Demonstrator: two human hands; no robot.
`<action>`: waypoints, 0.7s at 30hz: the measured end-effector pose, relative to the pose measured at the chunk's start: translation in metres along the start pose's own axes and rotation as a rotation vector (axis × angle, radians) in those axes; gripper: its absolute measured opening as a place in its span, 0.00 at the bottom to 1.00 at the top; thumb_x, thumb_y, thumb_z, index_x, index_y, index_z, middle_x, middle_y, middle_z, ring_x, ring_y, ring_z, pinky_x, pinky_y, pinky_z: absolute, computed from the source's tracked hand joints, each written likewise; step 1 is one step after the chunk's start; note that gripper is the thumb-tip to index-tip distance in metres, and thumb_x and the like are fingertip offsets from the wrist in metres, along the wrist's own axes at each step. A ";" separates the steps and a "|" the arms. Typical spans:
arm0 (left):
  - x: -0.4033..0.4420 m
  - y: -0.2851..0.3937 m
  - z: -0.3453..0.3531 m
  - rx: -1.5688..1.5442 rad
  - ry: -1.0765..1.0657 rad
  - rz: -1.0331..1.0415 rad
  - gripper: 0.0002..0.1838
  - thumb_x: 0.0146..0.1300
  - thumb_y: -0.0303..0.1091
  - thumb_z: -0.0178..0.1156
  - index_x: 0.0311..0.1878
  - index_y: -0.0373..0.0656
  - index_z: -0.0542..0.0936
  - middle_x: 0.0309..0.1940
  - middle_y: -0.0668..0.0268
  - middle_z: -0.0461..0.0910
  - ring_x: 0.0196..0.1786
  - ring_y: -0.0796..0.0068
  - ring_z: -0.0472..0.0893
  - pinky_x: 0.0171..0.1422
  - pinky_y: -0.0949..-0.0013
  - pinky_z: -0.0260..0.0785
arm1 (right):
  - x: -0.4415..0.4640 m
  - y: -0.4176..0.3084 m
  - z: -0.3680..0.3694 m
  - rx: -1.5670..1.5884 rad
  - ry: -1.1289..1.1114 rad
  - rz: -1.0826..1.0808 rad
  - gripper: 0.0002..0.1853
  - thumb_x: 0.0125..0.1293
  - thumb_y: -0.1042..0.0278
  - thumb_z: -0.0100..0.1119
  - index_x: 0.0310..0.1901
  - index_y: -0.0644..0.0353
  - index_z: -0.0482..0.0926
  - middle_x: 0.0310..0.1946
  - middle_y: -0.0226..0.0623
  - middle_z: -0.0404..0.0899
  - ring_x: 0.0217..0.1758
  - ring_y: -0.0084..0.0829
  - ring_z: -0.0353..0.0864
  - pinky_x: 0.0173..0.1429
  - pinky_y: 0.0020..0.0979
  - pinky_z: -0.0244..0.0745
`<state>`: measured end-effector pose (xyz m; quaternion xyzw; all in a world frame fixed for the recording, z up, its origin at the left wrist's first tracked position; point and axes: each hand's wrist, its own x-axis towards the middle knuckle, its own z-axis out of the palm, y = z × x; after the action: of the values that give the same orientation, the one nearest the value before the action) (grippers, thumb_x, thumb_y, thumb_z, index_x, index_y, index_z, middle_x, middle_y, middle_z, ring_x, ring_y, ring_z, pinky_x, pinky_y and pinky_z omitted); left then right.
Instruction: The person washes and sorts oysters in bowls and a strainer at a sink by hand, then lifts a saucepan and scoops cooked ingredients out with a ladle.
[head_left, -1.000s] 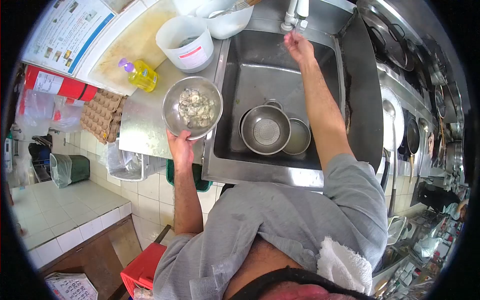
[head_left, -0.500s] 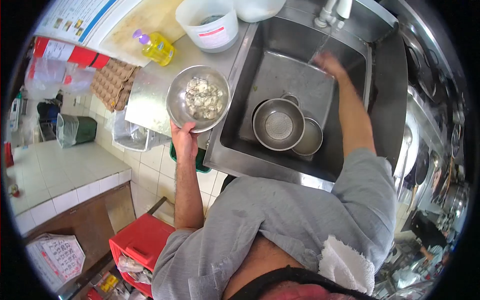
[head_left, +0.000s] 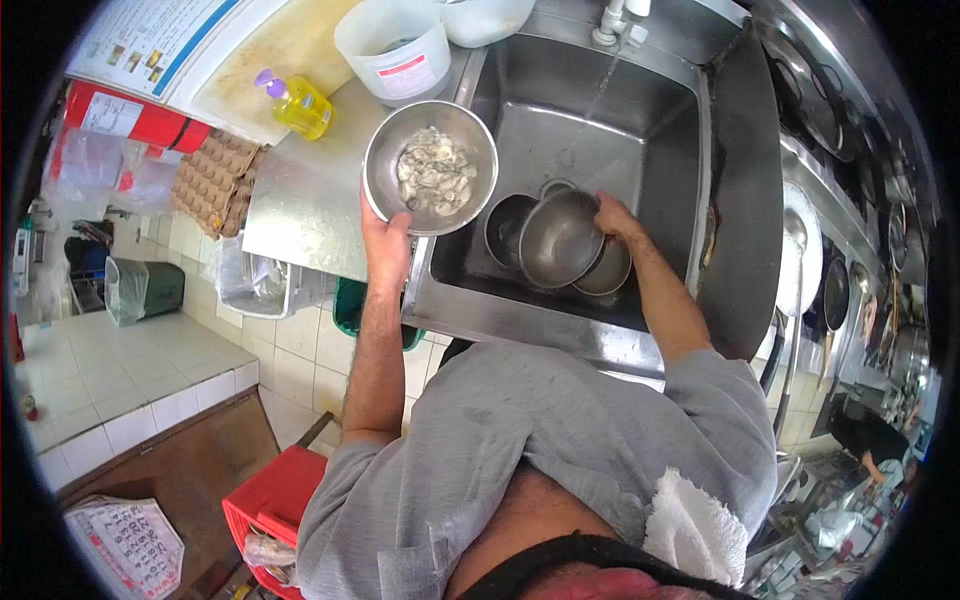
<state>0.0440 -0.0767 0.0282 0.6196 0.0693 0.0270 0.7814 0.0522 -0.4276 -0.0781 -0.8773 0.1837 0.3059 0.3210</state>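
My left hand (head_left: 388,245) holds a steel bowl (head_left: 378,150) by its near rim, thumb over the edge, beside the sink's left wall. Pale, greyish lumps that look like shucked oysters (head_left: 437,175) lie in it. Inside the sink, my right hand (head_left: 617,217) grips the right rim of a deep metal bowl (head_left: 562,245), which is tilted. Below this bowl are another dark round vessel (head_left: 505,230) on the left and a metal pan (head_left: 608,272) on the right, both partly hidden.
Water runs from the tap (head_left: 610,25) into the sink (head_left: 650,170). On the left counter (head_left: 305,205) stand a yellow soap bottle (head_left: 302,108) and a white plastic tub (head_left: 400,65). Egg trays (head_left: 215,180) lie farther left. A red crate (head_left: 275,495) is beside me, below.
My right hand has come from the running water down to the metal bowl and taken its rim, tilting it. The oyster bowl has moved up and right with my left hand.
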 end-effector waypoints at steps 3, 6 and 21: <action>0.006 0.003 0.013 0.094 -0.097 0.084 0.43 0.42 0.09 0.40 0.68 0.39 0.51 0.63 0.57 0.59 0.65 0.69 0.60 0.70 0.69 0.49 | -0.044 -0.013 -0.029 0.311 0.034 -0.053 0.30 0.54 0.81 0.46 0.61 0.64 0.54 0.45 0.54 0.72 0.27 0.37 0.80 0.17 0.35 0.75; 0.011 0.002 0.033 0.244 -0.163 0.182 0.42 0.42 0.09 0.41 0.67 0.40 0.52 0.63 0.55 0.58 0.66 0.65 0.60 0.69 0.67 0.51 | -0.072 -0.034 -0.035 0.701 0.042 -0.110 0.36 0.54 0.82 0.47 0.65 0.59 0.46 0.51 0.56 0.67 0.29 0.36 0.79 0.19 0.32 0.77; 0.022 0.027 0.069 0.787 -0.125 1.011 0.35 0.47 0.15 0.47 0.63 0.44 0.61 0.62 0.49 0.55 0.66 0.52 0.57 0.69 0.59 0.52 | -0.075 -0.038 0.023 1.236 0.105 -0.179 0.32 0.49 0.86 0.42 0.60 0.60 0.56 0.42 0.46 0.69 0.33 0.37 0.76 0.23 0.34 0.76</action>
<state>0.0763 -0.1342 0.0677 0.8165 -0.2725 0.3284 0.3889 0.0062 -0.3755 -0.0256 -0.5554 0.2680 0.0714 0.7840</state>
